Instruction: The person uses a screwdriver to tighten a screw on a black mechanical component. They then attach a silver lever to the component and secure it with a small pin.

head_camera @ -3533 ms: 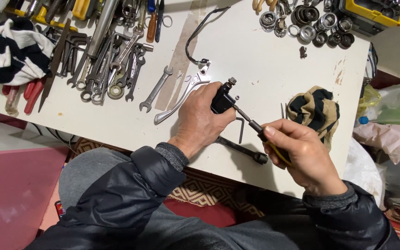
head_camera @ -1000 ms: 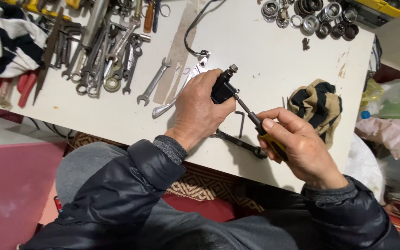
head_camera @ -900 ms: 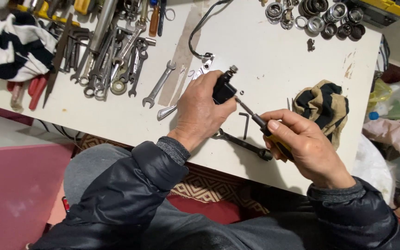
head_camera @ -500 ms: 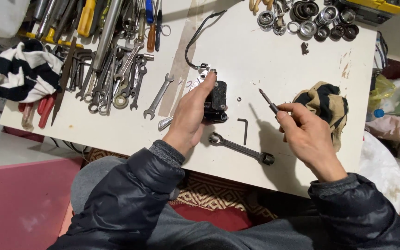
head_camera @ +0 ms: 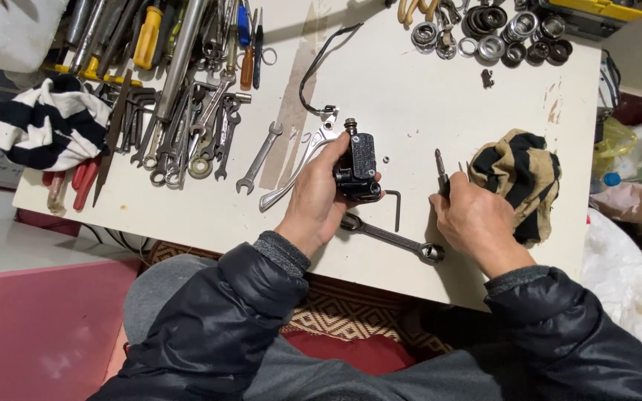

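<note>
Where fingers [head_camera: 451, 194] close, screwdriver [head_camera: 440, 169] handle hidden.

Striped cloth [head_camera: 46, 122]; wrench pile [head_camera: 187, 126], bearing rings [head_camera: 499, 37]

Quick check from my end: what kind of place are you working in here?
Likely a small repair workbench: a pile of wrenches on a white table, loose bearings, and the left hand holding a black lever assembly.
</note>
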